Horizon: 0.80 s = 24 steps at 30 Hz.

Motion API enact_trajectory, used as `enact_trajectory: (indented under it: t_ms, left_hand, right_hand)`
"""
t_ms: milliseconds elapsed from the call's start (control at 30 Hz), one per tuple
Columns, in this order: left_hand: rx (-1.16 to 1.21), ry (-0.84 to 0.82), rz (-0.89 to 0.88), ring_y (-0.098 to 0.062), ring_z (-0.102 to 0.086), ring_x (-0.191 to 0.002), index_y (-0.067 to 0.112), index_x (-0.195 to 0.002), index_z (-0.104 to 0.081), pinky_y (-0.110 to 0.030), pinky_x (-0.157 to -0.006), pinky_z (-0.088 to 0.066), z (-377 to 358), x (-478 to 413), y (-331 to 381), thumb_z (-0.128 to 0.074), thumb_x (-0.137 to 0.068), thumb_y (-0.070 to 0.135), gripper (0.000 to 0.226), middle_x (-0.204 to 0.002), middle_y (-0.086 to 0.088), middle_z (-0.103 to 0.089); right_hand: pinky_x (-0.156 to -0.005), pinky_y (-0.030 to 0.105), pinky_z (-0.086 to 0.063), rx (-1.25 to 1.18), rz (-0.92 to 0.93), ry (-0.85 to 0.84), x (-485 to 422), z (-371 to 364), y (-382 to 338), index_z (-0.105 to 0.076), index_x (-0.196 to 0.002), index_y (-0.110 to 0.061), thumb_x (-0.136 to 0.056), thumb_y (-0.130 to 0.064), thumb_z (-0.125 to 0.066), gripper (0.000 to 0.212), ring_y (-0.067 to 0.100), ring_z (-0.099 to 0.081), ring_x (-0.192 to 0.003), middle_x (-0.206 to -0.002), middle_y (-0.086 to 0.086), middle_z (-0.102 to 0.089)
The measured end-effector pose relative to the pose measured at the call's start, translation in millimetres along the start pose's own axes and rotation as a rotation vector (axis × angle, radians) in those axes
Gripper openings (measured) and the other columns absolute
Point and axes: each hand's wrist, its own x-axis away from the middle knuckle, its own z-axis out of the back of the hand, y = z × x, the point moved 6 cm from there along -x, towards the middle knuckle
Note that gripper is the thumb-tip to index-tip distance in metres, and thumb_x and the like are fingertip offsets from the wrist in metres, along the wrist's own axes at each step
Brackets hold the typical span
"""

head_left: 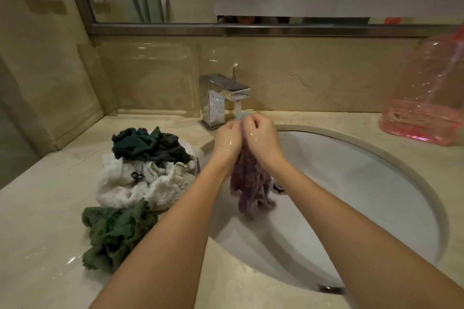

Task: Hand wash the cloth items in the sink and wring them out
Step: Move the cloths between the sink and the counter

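Finding 1. The purple cloth (251, 183) hangs over the sink (376, 153), with its upper end under the running stream from the faucet (226, 93). The left grip (226, 142) and right grip (263, 140) are both curled round that upper end, knuckles nearly touching. Both are wet and shining.

Finding 2. Slippage is the main hazard. Wet skin on soaked knit gives poor purchase, and a hard twist may pull the cloth free. It would likely drop into the basin onto the drain (278, 187).

Finding 3. Splash risk. The stream strikes the grips high, near the rim, so water may be thrown onto the desk (37, 208), which already shows wet patches.

Finding 4. The pile sits just beside the sink's left edge: dark green cloth (148, 145), white cloth (140, 183) and green cloth (113, 233). The left forearm passes close over it, and a sweep of the elbow could drag an item into the basin or off the desk. Whether these are washed cannot be told, so items could get mixed up.

Finding 5. The long hanging tail may shed water when wrung unless it stays over the basin.
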Motion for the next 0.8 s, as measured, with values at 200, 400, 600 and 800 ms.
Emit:
enact_trajectory:
  t_ms: [200, 400, 600, 800]
  left_hand:
    - [-0.128, -0.335, 0.052, -0.011, -0.072, -0.074, 0.019, -0.087, -0.069, -0.021, -0.067, -0.057, -13, 8, -4, -0.060, -0.094, 0.042, 0.025, -0.079, 0.001, -0.074]
    - [-0.274, -0.287, 0.059, -0.016, -0.071, -0.090, 0.019, -0.106, -0.069, -0.028, -0.084, -0.057, 7, 1, -12, -0.062, -0.093, 0.039, 0.025, -0.095, -0.001, -0.075]
    - [0.115, -0.104, 0.031, -0.026, -0.070, -0.096, 0.012, -0.106, -0.062, -0.042, -0.090, -0.056, 19, -9, -5, -0.051, -0.101, 0.025, 0.018, -0.102, -0.013, -0.072]
    - [0.473, -0.121, 0.156, -0.022, -0.065, -0.094, 0.017, -0.103, -0.056, -0.040, -0.085, -0.054, 9, -5, -4, -0.045, -0.103, 0.025, 0.014, -0.104, -0.011, -0.066]
  right_hand:
    - [-0.053, 0.032, -0.029, 0.206, -0.124, 0.024, -19, 31, 29, -0.042, -0.058, -0.015, -0.101, -0.019, -0.038, 0.043, 0.016, -0.041, -0.059, -0.059, -0.002, -0.045]
    - [-0.050, 0.027, -0.032, 0.310, -0.148, -0.064, -24, 37, 35, -0.040, -0.058, -0.014, -0.102, -0.022, -0.042, 0.045, 0.019, -0.042, -0.057, -0.056, 0.000, -0.043]
    - [-0.074, 0.031, -0.050, -0.394, -0.497, -0.439, -4, 17, 62, -0.067, -0.101, -0.007, -0.099, -0.039, -0.050, 0.036, 0.024, -0.063, -0.081, -0.089, 0.012, -0.067]
    - [-0.089, 0.037, -0.048, -0.277, -0.515, -0.708, 15, 3, 68, -0.059, -0.105, -0.015, -0.095, -0.008, -0.052, 0.014, 0.021, -0.060, -0.089, -0.092, 0.006, -0.065]
